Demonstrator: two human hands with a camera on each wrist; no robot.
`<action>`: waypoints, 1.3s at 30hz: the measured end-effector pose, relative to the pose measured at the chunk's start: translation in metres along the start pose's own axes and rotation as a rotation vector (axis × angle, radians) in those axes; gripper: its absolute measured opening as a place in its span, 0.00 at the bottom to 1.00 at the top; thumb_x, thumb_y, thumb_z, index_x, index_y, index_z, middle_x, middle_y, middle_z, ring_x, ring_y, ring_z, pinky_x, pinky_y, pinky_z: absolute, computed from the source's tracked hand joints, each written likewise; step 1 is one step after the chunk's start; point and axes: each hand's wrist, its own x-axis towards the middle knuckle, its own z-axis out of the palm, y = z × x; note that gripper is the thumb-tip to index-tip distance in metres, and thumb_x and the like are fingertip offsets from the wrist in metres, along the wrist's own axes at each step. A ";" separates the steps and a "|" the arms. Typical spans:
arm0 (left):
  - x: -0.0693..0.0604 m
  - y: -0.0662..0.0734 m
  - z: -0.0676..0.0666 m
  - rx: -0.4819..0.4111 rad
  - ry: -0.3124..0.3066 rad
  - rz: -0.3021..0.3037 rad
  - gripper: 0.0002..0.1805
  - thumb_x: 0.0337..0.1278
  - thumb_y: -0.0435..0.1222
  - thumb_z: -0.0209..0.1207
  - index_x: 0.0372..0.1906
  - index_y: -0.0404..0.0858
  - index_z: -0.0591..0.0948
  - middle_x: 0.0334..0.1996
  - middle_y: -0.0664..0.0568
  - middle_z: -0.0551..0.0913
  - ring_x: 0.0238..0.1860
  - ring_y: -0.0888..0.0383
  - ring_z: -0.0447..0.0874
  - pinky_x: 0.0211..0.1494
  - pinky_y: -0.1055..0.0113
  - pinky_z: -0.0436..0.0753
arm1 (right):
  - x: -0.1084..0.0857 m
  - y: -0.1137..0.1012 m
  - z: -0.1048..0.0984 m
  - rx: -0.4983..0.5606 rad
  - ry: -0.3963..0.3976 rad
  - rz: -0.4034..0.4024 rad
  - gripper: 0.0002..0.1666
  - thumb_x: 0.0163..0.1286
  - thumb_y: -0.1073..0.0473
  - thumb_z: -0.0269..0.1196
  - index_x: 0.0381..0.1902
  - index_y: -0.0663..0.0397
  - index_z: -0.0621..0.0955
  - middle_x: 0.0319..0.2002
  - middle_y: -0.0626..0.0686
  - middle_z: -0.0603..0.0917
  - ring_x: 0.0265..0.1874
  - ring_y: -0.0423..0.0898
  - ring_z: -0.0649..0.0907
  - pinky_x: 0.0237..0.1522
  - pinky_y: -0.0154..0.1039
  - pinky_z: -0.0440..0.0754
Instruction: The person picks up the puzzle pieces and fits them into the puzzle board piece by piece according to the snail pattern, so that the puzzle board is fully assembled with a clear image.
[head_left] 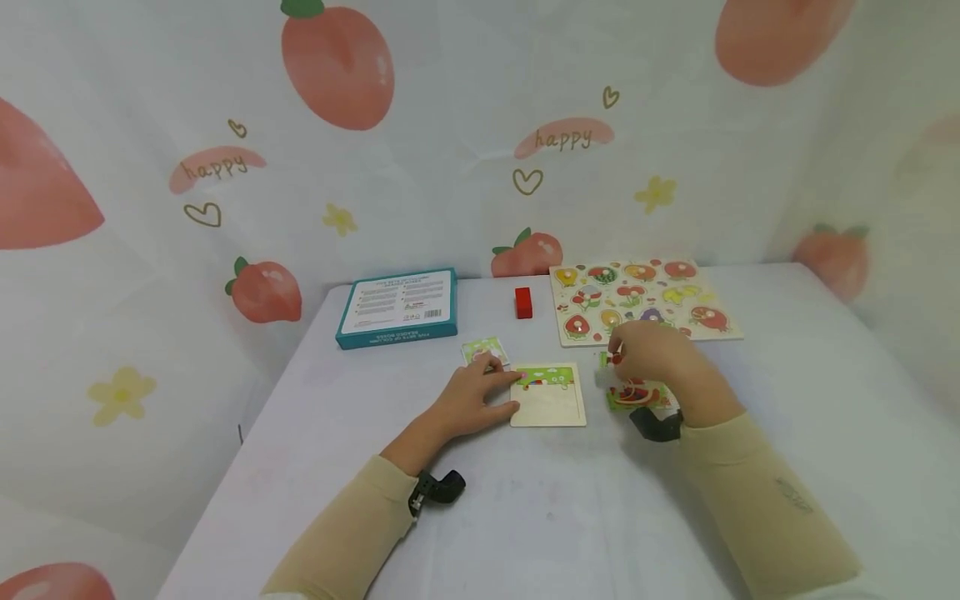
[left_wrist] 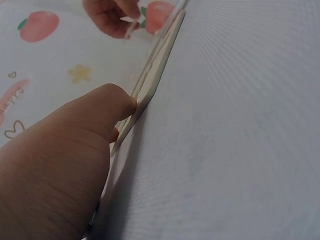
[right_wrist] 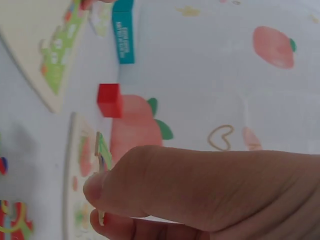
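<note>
Table covered with white cloth, bearing: at the far left, a teal-edged box; right of it, a red block; at the far right, a fruit knob-puzzle board; nearer, a square wooden jigsaw tray, flanked by printed jigsaw pieces.

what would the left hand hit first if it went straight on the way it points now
The wooden puzzle tray: the left hand already touches its edge. Past it, roughly in line, lie loose puzzle pieces, though depth and exact heading are hard to judge.
</note>
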 end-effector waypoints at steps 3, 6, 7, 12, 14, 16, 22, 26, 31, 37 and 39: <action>0.000 0.000 0.000 0.002 0.010 0.005 0.28 0.65 0.52 0.64 0.68 0.52 0.80 0.51 0.53 0.71 0.44 0.57 0.68 0.43 0.63 0.70 | -0.006 0.000 -0.007 0.013 0.056 -0.025 0.20 0.61 0.60 0.71 0.51 0.60 0.84 0.42 0.54 0.85 0.40 0.53 0.81 0.45 0.53 0.80; 0.000 -0.001 0.000 0.006 0.016 0.014 0.28 0.65 0.52 0.64 0.68 0.52 0.80 0.51 0.53 0.71 0.44 0.57 0.69 0.43 0.63 0.70 | -0.014 -0.002 -0.013 0.053 0.119 -0.059 0.20 0.60 0.60 0.70 0.51 0.59 0.83 0.40 0.54 0.84 0.40 0.53 0.80 0.44 0.51 0.79; 0.000 -0.001 0.001 0.009 0.015 0.015 0.28 0.65 0.52 0.64 0.68 0.52 0.80 0.51 0.53 0.71 0.44 0.57 0.69 0.43 0.63 0.70 | -0.017 -0.004 -0.015 0.069 0.137 -0.075 0.20 0.60 0.60 0.69 0.51 0.60 0.83 0.41 0.54 0.83 0.40 0.53 0.79 0.44 0.50 0.79; -0.001 -0.003 0.002 0.012 -0.002 -0.001 0.29 0.65 0.53 0.63 0.69 0.54 0.79 0.51 0.54 0.71 0.45 0.58 0.68 0.43 0.63 0.70 | -0.028 -0.012 -0.022 0.120 0.212 -0.169 0.20 0.61 0.59 0.68 0.52 0.60 0.82 0.42 0.55 0.82 0.41 0.53 0.79 0.45 0.50 0.78; -0.001 -0.003 0.003 0.012 -0.003 -0.001 0.29 0.65 0.53 0.63 0.69 0.54 0.79 0.51 0.54 0.71 0.45 0.58 0.68 0.43 0.63 0.70 | -0.032 -0.016 -0.024 0.124 0.246 -0.198 0.21 0.62 0.59 0.69 0.52 0.60 0.82 0.42 0.55 0.82 0.41 0.52 0.78 0.44 0.48 0.78; -0.001 -0.004 0.003 0.015 0.006 0.005 0.28 0.65 0.53 0.64 0.69 0.53 0.80 0.52 0.53 0.71 0.45 0.58 0.69 0.43 0.63 0.71 | -0.035 -0.022 -0.025 0.139 0.284 -0.225 0.21 0.62 0.59 0.69 0.53 0.60 0.82 0.42 0.55 0.82 0.40 0.52 0.78 0.42 0.48 0.78; 0.000 -0.005 0.003 0.018 0.017 0.014 0.28 0.65 0.53 0.63 0.69 0.53 0.80 0.51 0.54 0.71 0.44 0.58 0.69 0.42 0.64 0.71 | -0.045 -0.035 -0.024 0.209 0.435 -0.330 0.20 0.64 0.60 0.69 0.54 0.57 0.83 0.43 0.53 0.81 0.40 0.50 0.75 0.41 0.47 0.76; 0.000 -0.005 0.004 0.012 0.008 0.012 0.28 0.65 0.53 0.63 0.69 0.53 0.80 0.51 0.53 0.71 0.45 0.58 0.68 0.42 0.63 0.70 | -0.047 -0.043 -0.019 0.239 0.552 -0.438 0.16 0.63 0.63 0.69 0.50 0.56 0.84 0.40 0.51 0.82 0.34 0.48 0.74 0.37 0.44 0.74; 0.001 -0.005 0.005 0.018 0.023 0.015 0.28 0.65 0.53 0.64 0.68 0.53 0.80 0.51 0.54 0.71 0.45 0.59 0.68 0.43 0.64 0.70 | -0.046 -0.055 -0.010 0.282 0.594 -0.524 0.14 0.63 0.65 0.69 0.48 0.54 0.85 0.37 0.49 0.80 0.29 0.45 0.72 0.33 0.40 0.72; 0.002 -0.005 0.005 0.017 0.036 0.038 0.28 0.64 0.53 0.64 0.67 0.51 0.81 0.49 0.54 0.70 0.44 0.59 0.68 0.42 0.63 0.70 | -0.043 -0.070 0.003 0.284 0.552 -0.567 0.17 0.64 0.62 0.72 0.51 0.55 0.84 0.39 0.48 0.80 0.31 0.47 0.73 0.33 0.40 0.72; 0.002 -0.005 0.005 0.018 0.036 0.044 0.28 0.64 0.53 0.64 0.67 0.50 0.81 0.48 0.54 0.70 0.44 0.59 0.68 0.42 0.63 0.70 | -0.042 -0.074 0.007 0.283 0.545 -0.581 0.17 0.64 0.61 0.72 0.51 0.55 0.84 0.39 0.48 0.81 0.30 0.47 0.73 0.33 0.40 0.72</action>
